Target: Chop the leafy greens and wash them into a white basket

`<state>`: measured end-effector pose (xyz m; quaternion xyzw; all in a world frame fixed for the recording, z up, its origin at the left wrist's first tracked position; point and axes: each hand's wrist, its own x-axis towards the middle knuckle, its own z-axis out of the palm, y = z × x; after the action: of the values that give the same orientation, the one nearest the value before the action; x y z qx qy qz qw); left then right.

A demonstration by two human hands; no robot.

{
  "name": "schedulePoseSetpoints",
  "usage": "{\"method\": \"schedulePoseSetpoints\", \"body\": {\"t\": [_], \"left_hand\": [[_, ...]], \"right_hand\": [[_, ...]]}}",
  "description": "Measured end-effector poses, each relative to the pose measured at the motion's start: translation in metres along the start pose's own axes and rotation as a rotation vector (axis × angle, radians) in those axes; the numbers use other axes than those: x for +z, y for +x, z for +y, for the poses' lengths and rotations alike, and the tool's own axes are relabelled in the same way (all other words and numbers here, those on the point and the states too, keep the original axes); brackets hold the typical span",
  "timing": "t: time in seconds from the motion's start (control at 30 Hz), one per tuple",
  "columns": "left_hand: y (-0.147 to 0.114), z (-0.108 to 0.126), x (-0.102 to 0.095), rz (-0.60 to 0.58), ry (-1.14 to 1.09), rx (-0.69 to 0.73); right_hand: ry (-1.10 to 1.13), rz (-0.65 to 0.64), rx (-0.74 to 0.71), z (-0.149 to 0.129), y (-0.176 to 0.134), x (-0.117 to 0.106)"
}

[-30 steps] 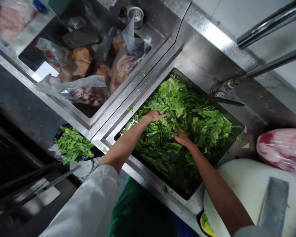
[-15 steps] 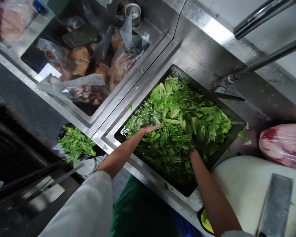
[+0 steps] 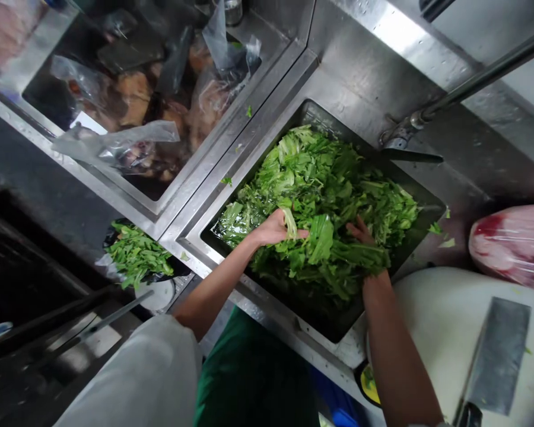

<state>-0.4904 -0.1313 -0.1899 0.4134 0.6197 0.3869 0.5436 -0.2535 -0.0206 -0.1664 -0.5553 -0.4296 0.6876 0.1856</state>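
Chopped leafy greens [image 3: 307, 172] fill a steel sink [image 3: 314, 110] with water around them. My left hand [image 3: 278, 228] is above the water at the left of the heap, its thumb and fingers round some leaves, one pale strip lying over them. On the right side my right hand [image 3: 365, 246] cups the same raised clump from beneath, and leaves cover its palm and part of its fingers. Between both hands the lifted greens [image 3: 323, 243] form a mound, with dark water in front of them.
A faucet [image 3: 398, 139] reaches over the sink's far corner. Right of it lie wrapped meat [image 3: 511, 246] and a cleaver [image 3: 498, 356] on a round white cutting board [image 3: 427, 308]. The left-hand sink [image 3: 153, 204] contains bagged meat [image 3: 133, 98]. A bag of greens [image 3: 137, 252] stands lower left.
Both hands have come up out of the water, lifting a clump of greens between them. The right hand, hidden before, now partly shows. The view has shifted slightly.
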Motion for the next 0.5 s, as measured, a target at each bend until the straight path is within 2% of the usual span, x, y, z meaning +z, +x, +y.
{"method": "schedulePoseSetpoints", "body": {"t": [0.1,0.2,0.27,0.33,0.37,0.43,0.5], "left_hand": [[-0.018,0.014,0.0,0.021,0.219,0.065],[-0.035,0.01,0.005,0.03,0.478,0.019],[-0.042,0.002,0.01,0.008,0.725,-0.083],[-0.047,-0.001,0.014,-0.023,0.868,-0.171],[-0.049,0.0,0.015,-0.035,0.888,-0.188],[-0.052,0.006,0.014,-0.034,0.884,-0.178],[-0.055,0.013,0.01,0.001,0.855,-0.14]], "right_hand": [[-0.168,-0.061,-0.076,-0.021,-0.004,-0.008],[-0.681,-0.189,-0.171,-0.046,0.015,-0.003],[-0.977,-0.126,-0.305,-0.063,0.046,0.015],[-1.097,0.018,-0.498,-0.078,0.088,0.042],[-1.113,0.04,-0.575,-0.084,0.112,0.057],[-1.167,0.075,-0.588,-0.088,0.157,0.085],[-1.252,0.073,-0.468,-0.082,0.191,0.103]]}}
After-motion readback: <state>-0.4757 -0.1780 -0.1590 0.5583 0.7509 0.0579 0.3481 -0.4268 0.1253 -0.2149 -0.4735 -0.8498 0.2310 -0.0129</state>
